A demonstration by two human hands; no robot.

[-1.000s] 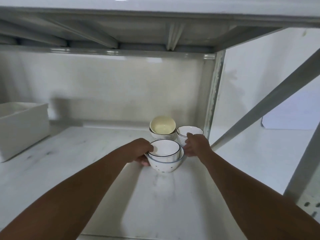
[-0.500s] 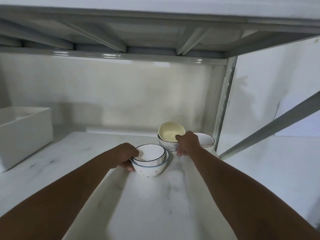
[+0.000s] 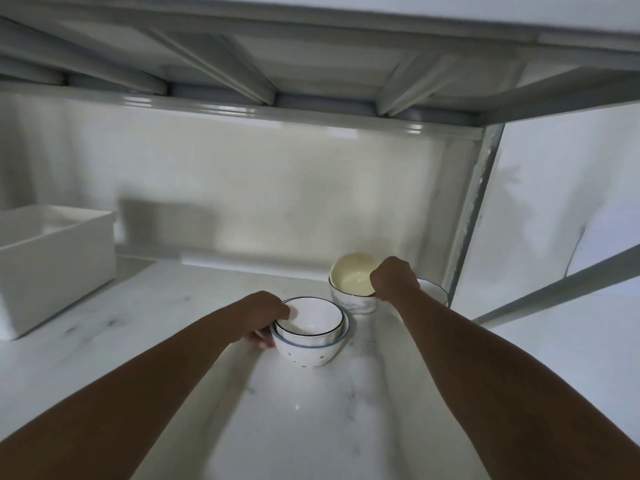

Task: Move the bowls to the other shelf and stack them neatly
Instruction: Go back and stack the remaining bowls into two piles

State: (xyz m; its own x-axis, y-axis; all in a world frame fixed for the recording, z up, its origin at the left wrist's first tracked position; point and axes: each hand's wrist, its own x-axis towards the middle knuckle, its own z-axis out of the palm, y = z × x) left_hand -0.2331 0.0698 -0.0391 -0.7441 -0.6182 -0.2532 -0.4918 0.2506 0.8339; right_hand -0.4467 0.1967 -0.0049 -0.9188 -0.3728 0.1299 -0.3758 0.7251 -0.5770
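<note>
Far to the left of both hands, a white bin (image 3: 52,261) sits on the marble-patterned shelf (image 3: 311,427), well apart from the work.

The left hand (image 3: 261,315) has its grip closed on the near rim of the black-rimmed bowl (image 3: 308,320), with the fingers curled over the edge and the thumb hidden underneath. That bowl is nested inside the dotted bowl (image 3: 310,353), which stands on the shelf directly below the grip. To do this step well, the hand should probably clamp both rims together (or steady the pair from below), so the inner bowl does not lift out alone or rock.

Just right of that grip and a little farther back stands the cream bowl (image 3: 353,275), seated in the marbled bowl (image 3: 353,303). The right hand (image 3: 394,278) pinches the cream bowl's right rim, its grip closed on it. The cream bowl appears to sit slightly tilted, so lifting straight up before moving sideways would likely keep it from dragging the lower bowl.

Immediately right of the right hand, mostly hidden behind the wrist, is the scalloped bowl (image 3: 431,291), close to the shelf's upright post (image 3: 471,209). That is the tight side: I would draw the right-hand bowl toward the left grip, away from post and neighbour, and lower it centred.
</note>
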